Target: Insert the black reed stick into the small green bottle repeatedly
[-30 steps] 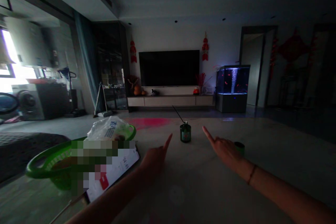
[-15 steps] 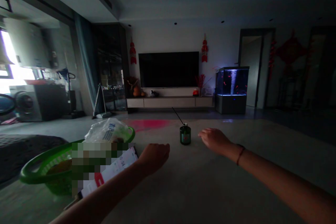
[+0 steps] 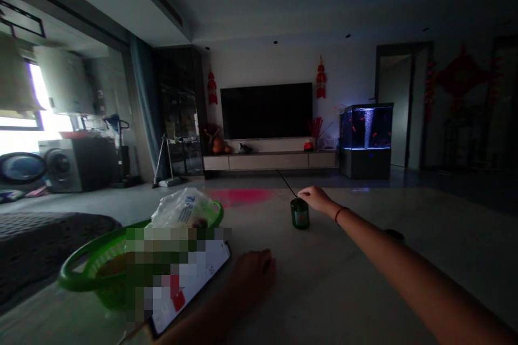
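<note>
A small dark green reed diffuser bottle stands upright on the pale table. One thin dark reed stick leans out of its mouth to the upper left. The fingertips of my right hand are pinched together at the neck of the bottle and cover it; the exact contact point is too dark to make out. My left hand rests nearer to me, loosely curled, with no object visible in it. Beside my left wrist lies a phone with a lit white screen, partly blurred out.
Left of the phone sits a green plastic basket with a clear plastic bag in it. Behind my right forearm a small dark round object lies on the table. Across the room are a television and a lit fish tank.
My right hand has moved left onto the bottle's neck. My left hand has drawn back and down, away from the bottle. The view has shifted slightly; the bottle and stick keep their pose.
</note>
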The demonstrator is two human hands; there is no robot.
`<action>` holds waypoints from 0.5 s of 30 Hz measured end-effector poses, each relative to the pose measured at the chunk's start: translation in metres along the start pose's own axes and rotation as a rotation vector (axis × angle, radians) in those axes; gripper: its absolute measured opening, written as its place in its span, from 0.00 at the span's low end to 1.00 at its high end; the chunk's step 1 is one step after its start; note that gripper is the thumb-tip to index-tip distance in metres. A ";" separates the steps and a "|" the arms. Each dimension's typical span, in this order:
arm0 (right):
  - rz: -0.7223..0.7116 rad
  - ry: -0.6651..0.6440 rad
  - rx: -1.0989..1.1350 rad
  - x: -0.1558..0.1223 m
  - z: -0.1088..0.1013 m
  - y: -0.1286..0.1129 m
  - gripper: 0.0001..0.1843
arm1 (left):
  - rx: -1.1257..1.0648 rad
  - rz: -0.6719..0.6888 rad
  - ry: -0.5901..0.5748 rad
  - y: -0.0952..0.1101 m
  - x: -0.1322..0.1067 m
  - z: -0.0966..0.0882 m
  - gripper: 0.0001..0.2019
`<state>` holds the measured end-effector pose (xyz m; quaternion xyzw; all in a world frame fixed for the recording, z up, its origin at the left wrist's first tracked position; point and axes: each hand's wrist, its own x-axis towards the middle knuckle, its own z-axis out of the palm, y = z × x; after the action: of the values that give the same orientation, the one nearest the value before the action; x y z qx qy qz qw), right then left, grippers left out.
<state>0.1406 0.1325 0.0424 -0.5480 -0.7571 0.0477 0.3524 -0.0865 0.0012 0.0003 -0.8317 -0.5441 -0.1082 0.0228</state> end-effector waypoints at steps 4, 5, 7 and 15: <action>-0.005 0.007 -0.017 0.005 0.001 0.004 0.14 | 0.008 0.001 -0.002 -0.001 0.000 0.002 0.15; -0.007 0.001 -0.026 0.006 0.001 0.005 0.14 | 0.010 0.001 -0.008 -0.001 0.000 0.002 0.15; -0.017 -0.013 -0.046 0.009 -0.001 0.005 0.13 | 0.013 0.005 -0.017 -0.001 0.000 0.002 0.15; -0.069 -0.071 -0.120 0.014 -0.007 -0.004 0.10 | 0.006 0.016 -0.016 -0.003 0.000 0.003 0.16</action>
<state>0.1392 0.1410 0.0558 -0.5396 -0.7891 0.0096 0.2933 -0.0888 0.0026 -0.0027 -0.8367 -0.5381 -0.0999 0.0216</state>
